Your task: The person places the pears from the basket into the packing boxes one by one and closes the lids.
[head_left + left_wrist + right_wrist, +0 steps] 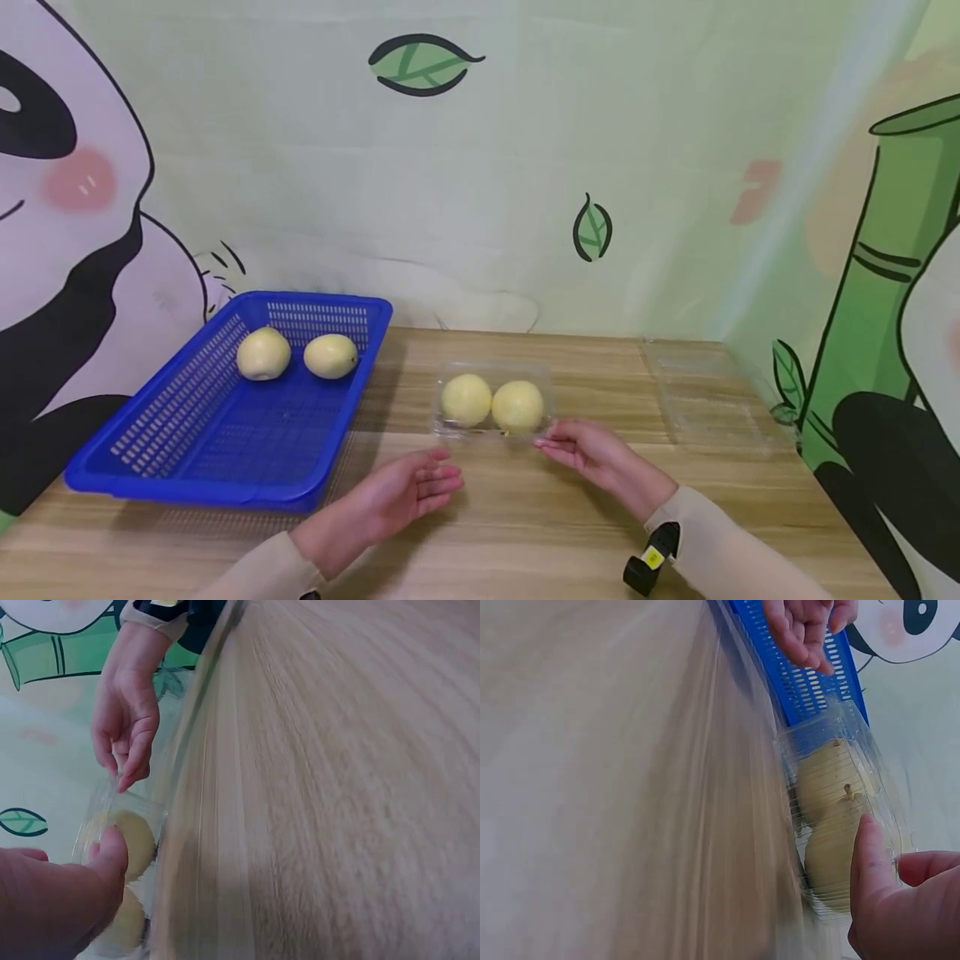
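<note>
A clear plastic box (491,375) stands on the table with two pale yellow, round fruits (517,406) side by side in it. At its near right corner my right hand (600,462) pinches the plastic edge with thumb and fingertips. In the right wrist view, the index finger (874,855) lies along the ribbed side, close in front of a fruit (836,847). My left hand (397,493) is held in front of the box's left side, fingers relaxed and apart, holding nothing. Short stems show on the fruits through the plastic.
To the left, a blue plastic basket (247,450) holds two more pale fruits (330,357) near its back. Another clear plastic container (705,392) lies at the table's right rear. Behind the wooden table (510,533) hangs a printed panda backdrop (480,208).
</note>
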{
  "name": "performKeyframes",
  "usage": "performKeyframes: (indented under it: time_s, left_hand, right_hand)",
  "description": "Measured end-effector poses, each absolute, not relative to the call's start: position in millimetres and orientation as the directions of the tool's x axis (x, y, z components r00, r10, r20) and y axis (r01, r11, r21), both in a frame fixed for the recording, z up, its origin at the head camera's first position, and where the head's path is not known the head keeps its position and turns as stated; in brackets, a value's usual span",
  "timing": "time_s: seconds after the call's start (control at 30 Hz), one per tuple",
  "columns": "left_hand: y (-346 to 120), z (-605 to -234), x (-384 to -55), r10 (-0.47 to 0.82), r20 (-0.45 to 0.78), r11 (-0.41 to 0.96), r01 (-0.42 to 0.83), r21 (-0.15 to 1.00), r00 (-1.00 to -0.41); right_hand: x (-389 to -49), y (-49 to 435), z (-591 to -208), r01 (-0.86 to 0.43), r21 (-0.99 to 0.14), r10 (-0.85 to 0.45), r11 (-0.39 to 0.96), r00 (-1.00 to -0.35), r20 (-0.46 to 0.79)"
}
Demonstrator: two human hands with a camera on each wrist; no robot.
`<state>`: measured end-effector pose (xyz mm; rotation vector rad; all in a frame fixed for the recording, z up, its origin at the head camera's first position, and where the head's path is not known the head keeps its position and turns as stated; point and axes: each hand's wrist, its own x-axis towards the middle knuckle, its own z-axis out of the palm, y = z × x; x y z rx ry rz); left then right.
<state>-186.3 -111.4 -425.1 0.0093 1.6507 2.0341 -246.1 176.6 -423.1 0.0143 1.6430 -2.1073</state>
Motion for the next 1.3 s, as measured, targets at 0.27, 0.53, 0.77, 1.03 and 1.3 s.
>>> performKeyframes:
  time_s: [0.27, 0.53, 0.77, 1.03, 1.3]
  left_hand:
    - [-113, -420, -185, 0.442, -0.273, -0.070, -0.337, 0.939, -0.854]
    - [-114, -415, -187, 0.445, -0.259, -0.078, -0.326, 0.942, -0.857]
    - [-115, -415, -186, 0.445, -0.266, -0.073, -0.331, 0.941, -0.855]
    - [-113, -411, -187, 0.449, -0.263, -0.053, -0.319, 0.946, -0.854]
    - [-116, -416, -186, 0.451, -0.270, -0.047, -0.325, 0.945, -0.851]
  right_hand:
    - [-264, 160, -423, 0.378, -0.908, -0.375, -0.179, -0.880, -0.292]
    - [-285, 151, -420, 0.377, -0.910, -0.369, -0.171, -0.881, -0.295]
    - [-302, 138, -423, 0.376, -0.913, -0.354, -0.158, -0.885, -0.303]
    - [-317, 124, -421, 0.369, -0.920, -0.327, -0.130, -0.892, -0.312]
    - [-326, 112, -423, 0.387, -0.911, -0.295, -0.141, -0.895, -0.335]
